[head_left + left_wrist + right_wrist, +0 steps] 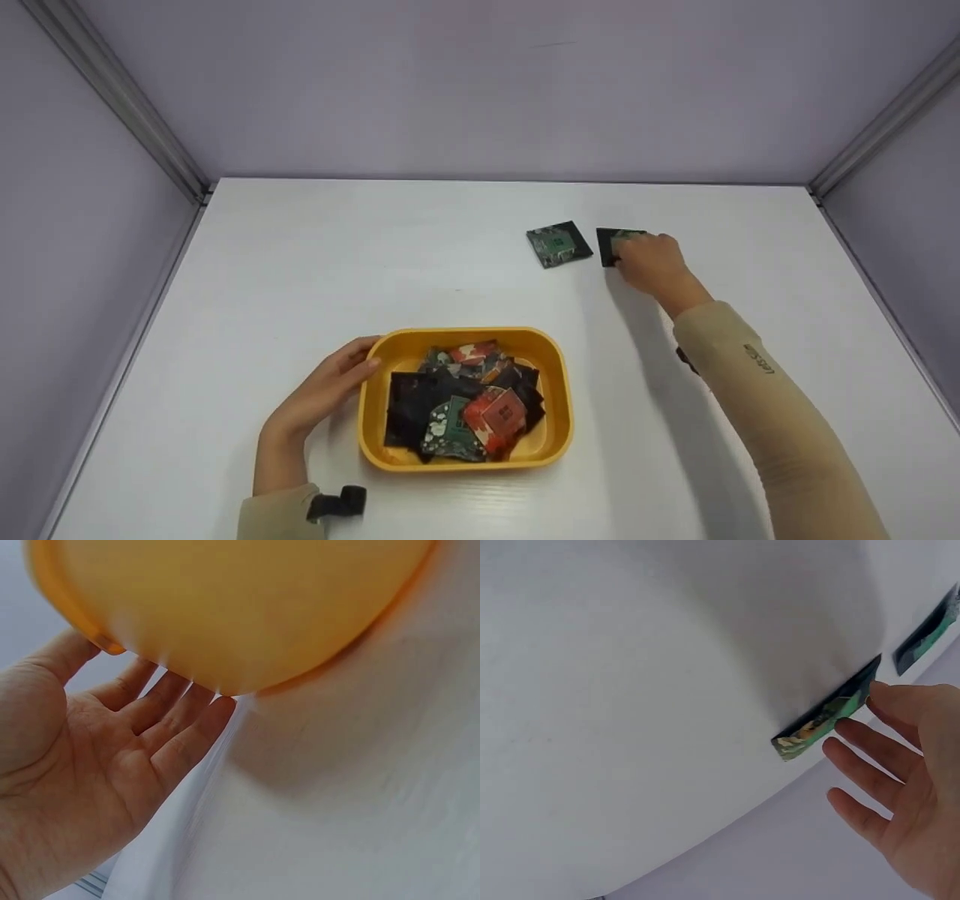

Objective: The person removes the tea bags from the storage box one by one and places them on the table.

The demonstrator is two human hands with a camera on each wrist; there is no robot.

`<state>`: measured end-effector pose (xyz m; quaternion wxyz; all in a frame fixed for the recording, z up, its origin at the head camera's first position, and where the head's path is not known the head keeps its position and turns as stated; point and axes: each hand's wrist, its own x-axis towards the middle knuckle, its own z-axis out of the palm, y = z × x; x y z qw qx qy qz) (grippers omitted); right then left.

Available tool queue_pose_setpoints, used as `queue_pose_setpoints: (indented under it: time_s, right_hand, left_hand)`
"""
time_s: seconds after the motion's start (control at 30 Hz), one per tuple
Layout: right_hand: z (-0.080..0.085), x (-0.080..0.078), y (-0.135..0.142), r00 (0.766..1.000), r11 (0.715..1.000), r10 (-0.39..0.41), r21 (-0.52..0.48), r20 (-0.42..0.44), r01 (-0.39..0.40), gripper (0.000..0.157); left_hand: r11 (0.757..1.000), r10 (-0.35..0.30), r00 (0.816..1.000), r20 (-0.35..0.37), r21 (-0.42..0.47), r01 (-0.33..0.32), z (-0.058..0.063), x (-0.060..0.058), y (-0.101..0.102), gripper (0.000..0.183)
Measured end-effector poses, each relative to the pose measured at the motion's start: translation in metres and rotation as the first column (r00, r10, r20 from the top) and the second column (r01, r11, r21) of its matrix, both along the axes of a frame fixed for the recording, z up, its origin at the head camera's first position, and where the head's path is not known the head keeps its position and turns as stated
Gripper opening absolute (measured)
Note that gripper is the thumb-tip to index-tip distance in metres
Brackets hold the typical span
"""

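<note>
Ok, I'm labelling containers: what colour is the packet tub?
The tub is yellow, clearest in the head view.

White table [300,255] | yellow tray [556,405] near front | left packet [559,244] | right packet [606,249]

A white table [300,262] stretches to a pale lilac back wall [480,105] – one thin dark line [553,44] high on it – with a left wall [75,247] and right wall [900,187] alike, grey metal strips [116,97] at both far corners – soft shadows [690,442] on the tabletop

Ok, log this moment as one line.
left hand: touching bin, left side | right hand: touching right packet | left packet: on table, untouched | bin: more packets inside
</note>
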<state>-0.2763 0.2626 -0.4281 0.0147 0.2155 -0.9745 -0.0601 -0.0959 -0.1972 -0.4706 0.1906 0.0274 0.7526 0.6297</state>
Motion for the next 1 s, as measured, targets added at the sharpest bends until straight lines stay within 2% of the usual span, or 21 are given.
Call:
queue_pose_setpoints:
  time_s: [0.37, 0.5, 0.6, 0.73, 0.9, 1.0]
  right_hand:
    - [0.045, 0.023, -0.042, 0.988, 0.990, 0.078, 0.103, 0.134, -0.093, 0.024]
    - [0.062, 0.037, -0.065, 0.983, 0.980, 0.135, 0.128, 0.128, -0.152, 0.024]
    - [0.073, 0.049, -0.084, 0.970, 0.964, 0.227, 0.125, 0.084, -0.236, 0.022]
    - [0.083, 0.068, -0.106, 0.931, 0.920, 0.364, 0.142, 0.027, -0.364, 0.021]
    - [0.082, 0.095, -0.129, 0.854, 0.830, 0.521, 0.234, -0.003, -0.506, 0.020]
    - [0.079, 0.112, -0.141, 0.801, 0.777, 0.598, 0.245, -0.003, -0.579, 0.018]
  left_hand:
    - [1.000, 0.003, 1.000, 0.008, -0.031, -0.003, -0.001, -0.001, 0.001, 0.050]
    - [0.999, 0.015, 1.000, 0.012, -0.032, -0.014, 0.000, -0.001, -0.001, 0.049]
    - [0.999, 0.016, 1.000, 0.008, -0.031, -0.016, -0.001, 0.000, -0.002, 0.049]
    - [1.000, 0.014, 1.000, 0.002, -0.025, -0.014, 0.000, 0.000, -0.001, 0.048]
    - [1.000, -0.012, 1.000, -0.010, 0.008, 0.012, -0.001, -0.001, 0.001, 0.048]
    - [1.000, -0.016, 1.000, -0.013, 0.001, 0.016, -0.002, -0.002, 0.002, 0.050]
